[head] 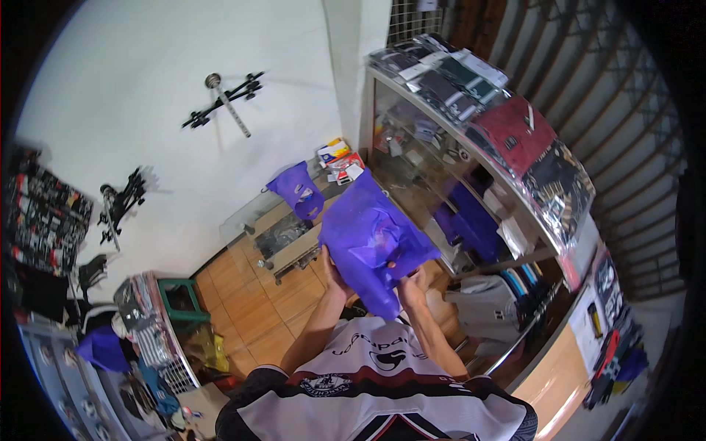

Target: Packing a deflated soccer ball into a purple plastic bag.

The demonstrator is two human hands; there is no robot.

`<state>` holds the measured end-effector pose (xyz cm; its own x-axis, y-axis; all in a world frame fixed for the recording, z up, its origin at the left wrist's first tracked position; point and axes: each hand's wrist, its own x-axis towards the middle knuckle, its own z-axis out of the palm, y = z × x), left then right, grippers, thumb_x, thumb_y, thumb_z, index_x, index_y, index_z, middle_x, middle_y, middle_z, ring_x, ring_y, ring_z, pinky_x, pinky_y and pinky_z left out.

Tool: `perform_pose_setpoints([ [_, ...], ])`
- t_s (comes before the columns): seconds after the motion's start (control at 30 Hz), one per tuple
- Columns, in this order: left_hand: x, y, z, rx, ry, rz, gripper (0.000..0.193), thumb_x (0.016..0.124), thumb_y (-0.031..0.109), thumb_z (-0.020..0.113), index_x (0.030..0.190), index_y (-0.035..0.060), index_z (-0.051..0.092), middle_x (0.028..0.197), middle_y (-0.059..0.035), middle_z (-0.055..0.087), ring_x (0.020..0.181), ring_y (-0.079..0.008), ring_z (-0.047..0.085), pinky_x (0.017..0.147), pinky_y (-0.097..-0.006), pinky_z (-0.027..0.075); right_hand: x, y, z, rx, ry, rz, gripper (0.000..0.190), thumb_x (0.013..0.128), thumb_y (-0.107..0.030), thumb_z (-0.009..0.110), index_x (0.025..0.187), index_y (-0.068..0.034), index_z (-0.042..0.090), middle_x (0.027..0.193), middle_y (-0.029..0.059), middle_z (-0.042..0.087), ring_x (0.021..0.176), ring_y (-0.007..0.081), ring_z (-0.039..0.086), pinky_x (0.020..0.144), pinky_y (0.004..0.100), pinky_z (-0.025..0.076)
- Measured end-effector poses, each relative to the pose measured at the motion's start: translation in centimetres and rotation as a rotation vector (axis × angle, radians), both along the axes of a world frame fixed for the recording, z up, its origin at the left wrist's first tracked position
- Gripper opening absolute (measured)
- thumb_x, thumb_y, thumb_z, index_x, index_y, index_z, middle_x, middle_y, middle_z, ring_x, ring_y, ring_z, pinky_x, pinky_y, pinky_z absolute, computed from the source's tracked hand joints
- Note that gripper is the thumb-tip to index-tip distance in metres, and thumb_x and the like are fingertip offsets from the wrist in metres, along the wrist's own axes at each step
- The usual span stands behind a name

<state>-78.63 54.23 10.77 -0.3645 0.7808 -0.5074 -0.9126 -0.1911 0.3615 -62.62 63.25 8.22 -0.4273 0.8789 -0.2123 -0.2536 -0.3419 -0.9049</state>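
A large purple bag [353, 220] is spread out in front of my chest, with something faintly showing through at its middle. My left hand [334, 273] grips its left edge. On the other side, my right hand [411, 284] holds the lower right part, with the fingers partly hidden by the folds. A smaller purple bag [298, 190] with cut-out openings lies just beyond, on a low glass-topped table [234, 226]. Colourful small boxes [337, 154] sit at the back corner of that table.
To my right stands a glass display case [419, 160] with packed garments [513, 132] on top. Below it, clothes [485, 308] hang from a metal rail [521, 336]. A green plastic stool [182, 300] stands left on the tiled floor [242, 297]. Metal hanging brackets [223, 102] jut from the wall.
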Motion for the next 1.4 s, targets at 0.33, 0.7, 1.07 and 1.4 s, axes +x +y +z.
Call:
perform_pose_setpoints([
  [0.33,-7.6,-0.4,-9.1,0.018,0.472,-0.040,0.090,0.092,0.067,0.066,0.155,0.0073,0.042,0.141,-0.0115,0.059,0.130,-0.0258,0.058,0.109,-0.0430,0.050,-0.3,9.5,1.5,-0.700,0.455,0.925,0.074,0.103,-0.050,0.062,0.158,-0.006,0.040,0.149,0.0133,0.058,0.132,0.0267,0.060,0.109,0.0399,0.051],
  [0.7,-7.6,-0.9,-5.1,-0.159,0.508,-0.028,0.086,0.091,0.033,0.082,0.158,0.0023,0.036,0.143,-0.0135,0.058,0.124,-0.0251,0.061,0.107,-0.0397,0.052,-8.7,14.2,-6.2,-0.532,-0.053,0.811,0.084,0.091,-0.046,0.077,0.153,0.000,0.044,0.143,0.0164,0.061,0.129,0.0286,0.062,0.110,0.0438,0.051],
  [1.07,-18.0,-0.9,-7.0,-0.241,0.492,-0.015,0.103,0.086,0.042,0.086,0.160,-0.0014,0.029,0.149,-0.0178,0.053,0.131,-0.0292,0.058,0.111,-0.0427,0.050,-19.9,14.5,-4.1,-0.362,-0.146,0.810,0.096,0.079,-0.029,0.093,0.153,0.003,0.041,0.142,0.0183,0.060,0.127,0.0293,0.062,0.109,0.0417,0.052],
  [1.4,-25.2,1.6,-9.9,-0.337,0.525,0.001,0.112,0.079,0.045,0.092,0.158,-0.0033,0.030,0.148,-0.0213,0.052,0.132,-0.0309,0.057,0.113,-0.0436,0.047,-29.6,16.1,-7.5,-0.227,-0.327,0.791,0.099,0.077,-0.035,0.094,0.150,0.008,0.043,0.139,0.0229,0.060,0.124,0.0311,0.063,0.106,0.0423,0.054],
])
